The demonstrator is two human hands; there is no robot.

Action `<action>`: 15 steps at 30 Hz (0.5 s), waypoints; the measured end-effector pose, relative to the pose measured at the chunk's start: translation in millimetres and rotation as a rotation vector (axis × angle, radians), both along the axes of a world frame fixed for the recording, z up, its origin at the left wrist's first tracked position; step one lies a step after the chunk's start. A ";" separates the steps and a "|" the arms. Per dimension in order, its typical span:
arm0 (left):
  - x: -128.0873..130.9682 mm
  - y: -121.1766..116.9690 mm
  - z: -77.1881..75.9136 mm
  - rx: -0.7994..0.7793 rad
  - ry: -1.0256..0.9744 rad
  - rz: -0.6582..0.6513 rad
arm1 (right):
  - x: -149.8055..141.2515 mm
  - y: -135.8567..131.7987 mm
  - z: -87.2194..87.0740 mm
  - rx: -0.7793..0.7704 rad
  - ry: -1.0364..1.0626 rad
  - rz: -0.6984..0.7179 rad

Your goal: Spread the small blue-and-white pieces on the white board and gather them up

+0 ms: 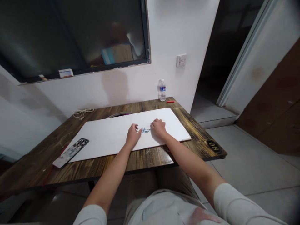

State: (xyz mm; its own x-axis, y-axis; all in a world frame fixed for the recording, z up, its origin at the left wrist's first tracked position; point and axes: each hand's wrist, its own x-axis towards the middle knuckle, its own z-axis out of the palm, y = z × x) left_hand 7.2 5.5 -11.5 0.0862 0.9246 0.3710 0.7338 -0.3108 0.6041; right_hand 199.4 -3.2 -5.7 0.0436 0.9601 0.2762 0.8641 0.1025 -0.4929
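Note:
A large white board lies flat on the dark wooden table. On it sits a small blue-and-white mark or piece, too small to identify. My left hand rests on the board just left of that blue mark, its fingers slightly curled and apart. My right hand rests just to the right, its fingers curved down onto the board. Neither hand visibly holds anything. The blue mark lies between them, and my fingertips are very close to it.
A patterned phone lies at the board's left edge. A plastic water bottle and a red marker stand at the far table edge. A coil of string lies back left. A round "08" tag marks the right corner.

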 end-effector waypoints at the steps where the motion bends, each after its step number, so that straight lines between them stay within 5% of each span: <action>1: -0.3 0.4 -0.3 0.017 0.006 -0.016 | 1.5 0.3 0.6 0.028 -0.002 0.014; 5: -0.3 -0.1 2.4 0.071 0.101 -0.186 | 6.9 4.8 -0.6 0.112 -0.045 0.344; 8: 1.1 -4.7 6.6 0.052 0.217 -0.383 | 10.7 5.9 -3.6 0.029 -0.137 0.528; 11: 2.5 -11.3 10.8 0.010 0.362 -0.484 | 17.0 4.9 -3.7 -0.057 -0.204 0.484; 15: 3.3 -17.9 16.2 -0.031 0.481 -0.424 | 26.7 5.8 2.2 -0.067 -0.189 0.380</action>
